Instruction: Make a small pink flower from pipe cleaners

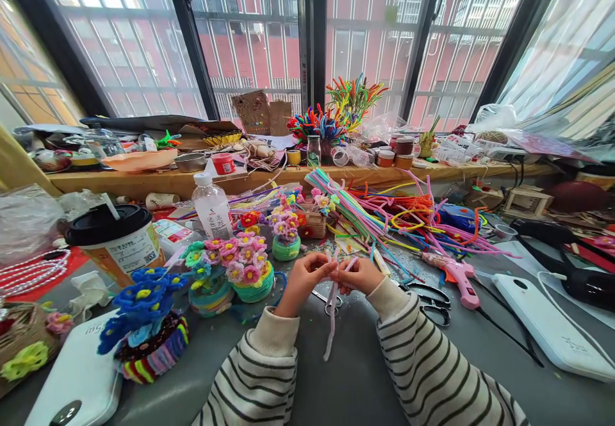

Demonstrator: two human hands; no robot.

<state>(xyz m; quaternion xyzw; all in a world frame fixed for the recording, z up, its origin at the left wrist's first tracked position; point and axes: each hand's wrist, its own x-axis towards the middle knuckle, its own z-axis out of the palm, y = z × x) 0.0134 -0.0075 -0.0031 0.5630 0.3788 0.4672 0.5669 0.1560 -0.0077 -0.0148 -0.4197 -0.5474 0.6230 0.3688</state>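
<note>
Both hands meet near centre over the grey table (346, 375), left hand (303, 280) and right hand (358, 274) each pinching the top of a pale pink pipe cleaner (331, 314), tail hanging free for twisting, spare stems (384, 218) piled far right, finished flower pots (240, 272) parked left.

Fuzzy stems, smooth plastic, matt grey table

The pale pink pipe cleaner (331, 314) looks soft and fuzzy — like the loose pipe cleaners (384, 211) at 1 o'clock; the glue gun (456, 275) is glossy pink plastic, the bottle (212, 207) clear plastic, the tabletop (355, 375) smooth and matt, the shelf (158, 182) bare wood.
</note>
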